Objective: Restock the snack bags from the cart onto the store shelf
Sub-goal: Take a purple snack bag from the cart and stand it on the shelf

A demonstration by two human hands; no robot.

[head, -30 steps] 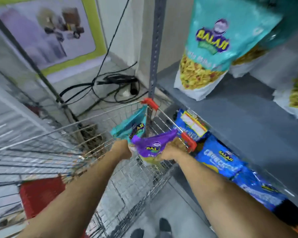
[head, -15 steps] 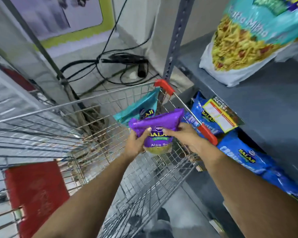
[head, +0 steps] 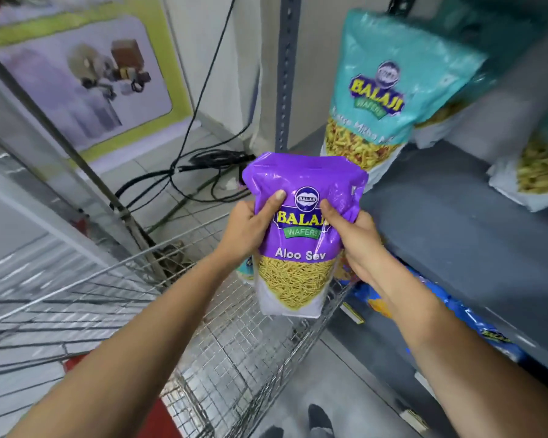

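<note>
I hold a purple Aloo Sev snack bag (head: 301, 248) upright above the wire cart (head: 222, 343). My left hand (head: 250, 226) grips its left side and my right hand (head: 351, 235) grips its right side, thumbs on the front. The grey store shelf (head: 450, 235) lies just to the right of the bag. A teal snack bag (head: 389, 90) stands on that shelf behind the purple one. A sliver of another teal bag (head: 246, 270) shows in the cart behind the purple bag.
More teal bags (head: 538, 165) stand further right on the shelf. Blue snack bags (head: 450, 314) fill the shelf below. A grey shelf upright (head: 287, 74) rises behind the bag. Black cables (head: 203, 172) lie on the floor beyond the cart. A red panel (head: 76, 365) is at the cart's near end.
Both hands have lifted the purple bag up out of the cart and turned it upright, closer to the grey shelf. The view has tilted upward.
</note>
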